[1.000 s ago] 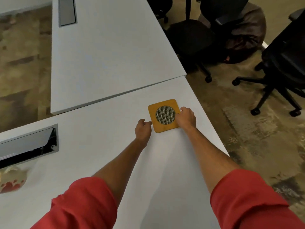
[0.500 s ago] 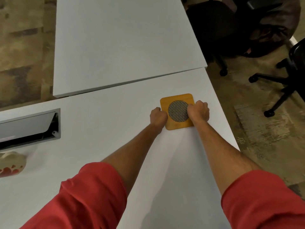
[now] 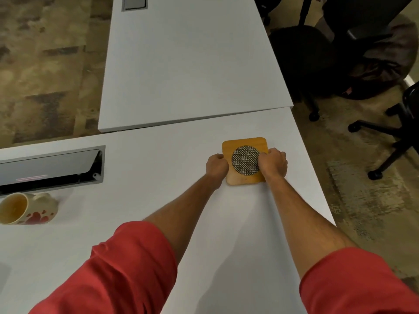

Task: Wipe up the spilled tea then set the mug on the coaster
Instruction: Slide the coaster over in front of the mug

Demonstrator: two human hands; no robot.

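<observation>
White desk (image 3: 158, 223) holds a coaster (image 3: 243, 141), with a tipped mug (image 3: 27, 209) well left of it. Your left hand (image 3: 216, 165) and right hand (image 3: 273, 164), arms outstretched, clamp its opposite edges.

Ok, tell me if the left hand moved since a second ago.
Yes. The left hand shifted right to touch the coaster at its left edge; the coaster itself stayed put beside the desk seam.

coaster (image 3: 244, 146) on desk (image 3: 158, 200) between both hands, mug (image 3: 27, 210) far left
</observation>
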